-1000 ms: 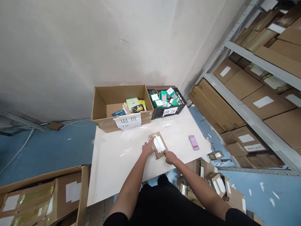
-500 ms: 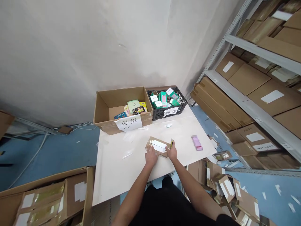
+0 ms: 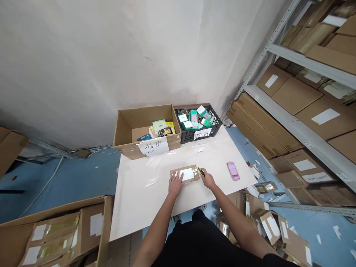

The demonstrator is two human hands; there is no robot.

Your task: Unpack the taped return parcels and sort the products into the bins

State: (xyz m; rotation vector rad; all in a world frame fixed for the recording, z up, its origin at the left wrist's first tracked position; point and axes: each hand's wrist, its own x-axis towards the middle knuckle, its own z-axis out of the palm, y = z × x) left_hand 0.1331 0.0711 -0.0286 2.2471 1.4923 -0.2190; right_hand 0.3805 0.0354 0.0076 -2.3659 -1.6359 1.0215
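Here, near the middle of the white table (image 3: 133, 217), a small cardboard parcel (image 3: 184, 169) lies flat, its long side running roughly left to right. A white label (image 3: 188, 174) covers much of its top, and shiny tape (image 3: 195, 171) shows at its right end. The left hand (image 3: 175, 183) rests on the parcel's left part with its fingers spread, the tips reaching onto the label. The right hand (image 3: 208, 180) is curled around a slim yellow and black tool (image 3: 201, 171), whose tip points toward the parcel's right end; whether the two touch I cannot tell.

To the right of that hand lies a pink item (image 3: 233, 171), blurred into blocks. Clear plastic scraps (image 3: 151, 182) lie to the left of the parcel, and a small pale piece (image 3: 199, 150) lies beyond it. Along the table's far edge stands an open cardboard box (image 3: 126, 150) with books (image 3: 159, 126) inside and a handwritten paper sign (image 3: 154, 146) on its front. Just beside it, a black crate (image 3: 189, 138) holds green and white boxes (image 3: 194, 118). Farther out, a metal shelf (image 3: 289, 124) loaded with cartons rises at right, parcels (image 3: 271, 227) lie heaped below, and a large open carton (image 3: 109, 215) full of packages stands at left.
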